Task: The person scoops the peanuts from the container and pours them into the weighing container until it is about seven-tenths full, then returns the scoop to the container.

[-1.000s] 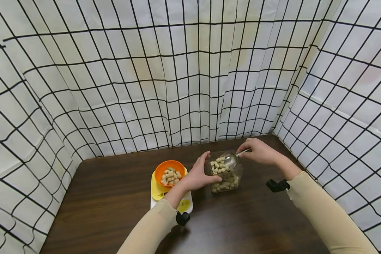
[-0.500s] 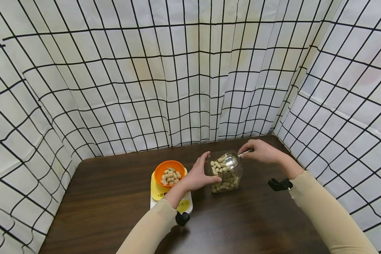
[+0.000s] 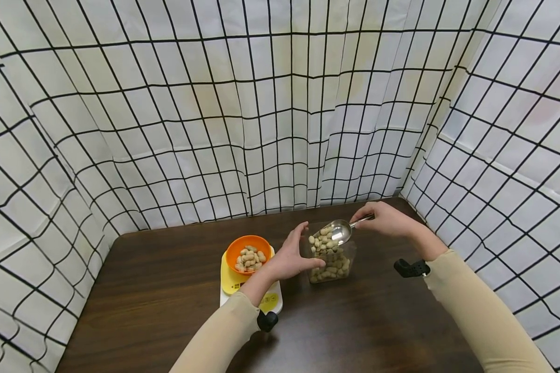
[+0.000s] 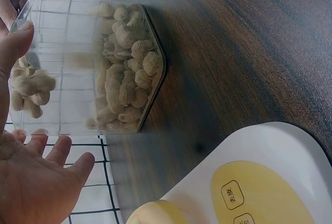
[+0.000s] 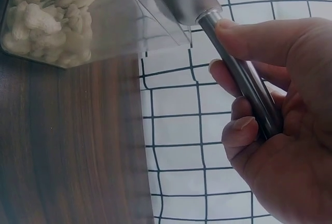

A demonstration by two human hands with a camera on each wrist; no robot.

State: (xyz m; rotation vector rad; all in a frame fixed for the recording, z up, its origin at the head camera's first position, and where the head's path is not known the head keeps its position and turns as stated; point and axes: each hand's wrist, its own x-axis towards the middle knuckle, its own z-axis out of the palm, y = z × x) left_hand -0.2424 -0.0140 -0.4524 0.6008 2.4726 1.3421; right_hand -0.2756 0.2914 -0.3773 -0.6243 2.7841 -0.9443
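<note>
My left hand holds the rim of a clear plastic container, thumb on one side and fingers spread along another. Peanuts in shells fill its lower part. In the right wrist view, my right hand grips the handle of a metal scoop, fingers curled round it. The scoop's bowl sits at the container's mouth, tilted, with a heap of peanuts before it. To the left, an orange bowl with peanuts stands on a yellow and white kitchen scale, partly hidden by my left forearm.
The dark wooden table carries all of these. White sheeting behind a black wire grid rises along the back and both sides. A black wrist camera is strapped to the left wrist, another to the right.
The right hand and scoop have shifted slightly to the right, and the scoop has tilted with more of its metal showing. The left hand keeps its place on the container.
</note>
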